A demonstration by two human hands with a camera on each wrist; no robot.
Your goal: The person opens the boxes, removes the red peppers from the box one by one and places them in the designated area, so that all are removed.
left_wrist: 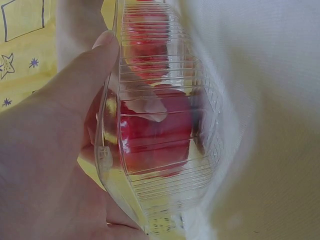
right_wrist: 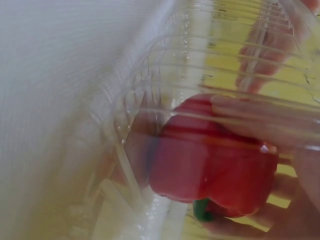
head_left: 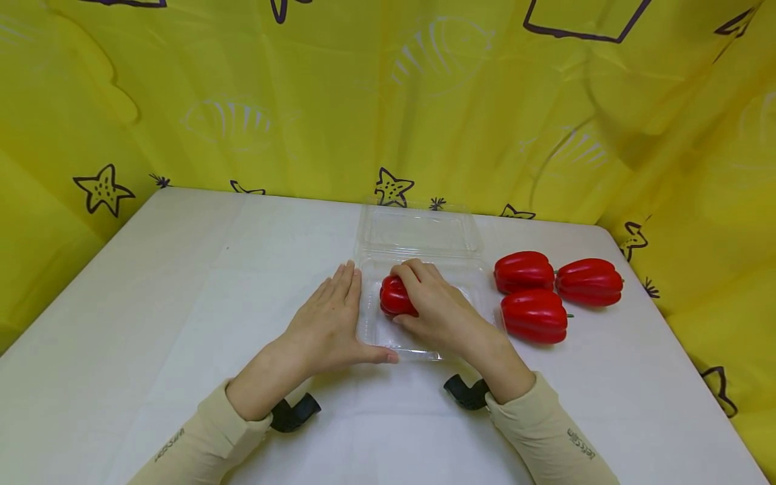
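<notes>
A clear plastic clamshell box (head_left: 394, 340) sits on the table with its lid (head_left: 418, 229) folded back at the far side. Within its base, my right hand (head_left: 439, 306) grips a red bell pepper (head_left: 395, 296), thumb near and fingers over the far side. The right wrist view shows that pepper (right_wrist: 210, 165) through the ribbed wall, with its green stem (right_wrist: 201, 210). My left hand (head_left: 327, 330) rests against the box's left edge, fingers straight and together, thumb stretched along the front rim. The palm side of the right hand is hidden from the head view.
To the right of the box lie three more red bell peppers: one at the back (head_left: 524, 271), one farther right (head_left: 588, 281) and one in front (head_left: 535, 316). A yellow patterned curtain (head_left: 303, 101) hangs behind the white table (head_left: 182, 303). Black curved pieces (head_left: 294, 412) show beneath both wrists.
</notes>
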